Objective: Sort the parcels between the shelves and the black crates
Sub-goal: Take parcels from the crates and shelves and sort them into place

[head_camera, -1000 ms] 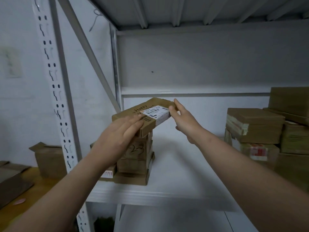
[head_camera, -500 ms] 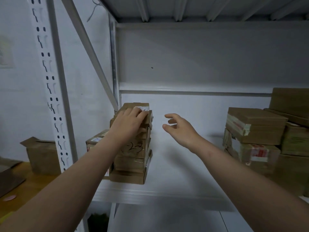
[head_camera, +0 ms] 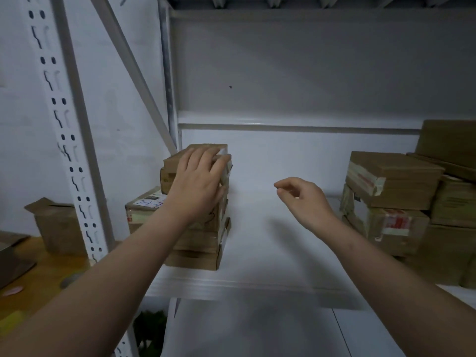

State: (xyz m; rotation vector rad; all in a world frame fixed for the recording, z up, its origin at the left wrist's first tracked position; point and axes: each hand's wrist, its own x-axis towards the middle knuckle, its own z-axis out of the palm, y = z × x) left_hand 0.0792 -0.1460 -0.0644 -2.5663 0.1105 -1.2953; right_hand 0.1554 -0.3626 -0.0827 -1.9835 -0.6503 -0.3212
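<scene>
a person's left hand [head_camera: 199, 180] lies flat, fingers straight, on the top parcel [head_camera: 206, 153] of a stack at the left end of the white shelf [head_camera: 257, 253]; the right hand [head_camera: 305, 199] hangs empty, fingers loosely curled, near more parcels [head_camera: 391, 176] stacked at right.

Hands counted: two, left hand [head_camera: 198, 181] and right hand [head_camera: 305, 202]. Parcel stacks: two, 9 o'clock stack [head_camera: 195, 261] and 3 o'clock stack [head_camera: 394, 181].

Head-worn view, close above shelf [head_camera: 270, 243]
</scene>
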